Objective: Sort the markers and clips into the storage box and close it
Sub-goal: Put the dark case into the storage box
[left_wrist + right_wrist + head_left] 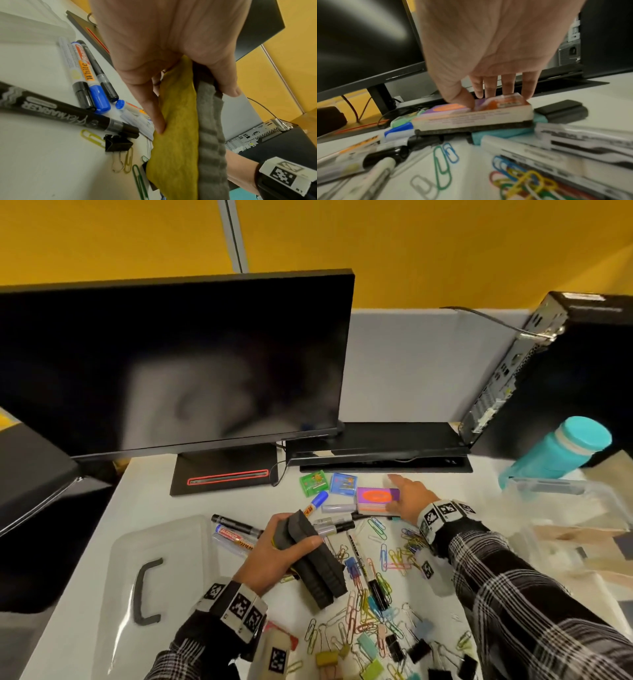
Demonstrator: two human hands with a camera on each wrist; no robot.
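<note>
1. The right hand (409, 497), fingers spread, reaches onto a purple-topped eraser (376, 497) at 12 o'clock on the surface (85, 594); its long axis runs 9 to 3.
2. The left hand (274, 556) clutches dark erasers (317, 563).
3. Markers (236, 530) and clips (370, 621) lie loose at 6 o'clock.
4. The clear box (582, 529) sits at 3 o'clock, nearer the right hand, contents unclear; its lid (150, 570) lies at 9.

A white desk (113, 508) fills the lower half of the head view. At the lower left of the frame lies a clear lid (164, 577) with a dark handle, beside three markers (236, 534); coloured paper clips (390, 556) and binder clips (373, 655) are scattered across the bottom centre. Toward the top of the desk stand a monitor base (222, 470), two small boxes, green (312, 481) and blue (343, 483), and a purple-topped eraser (376, 499), with a clear storage box (582, 508) at the right edge.
</note>
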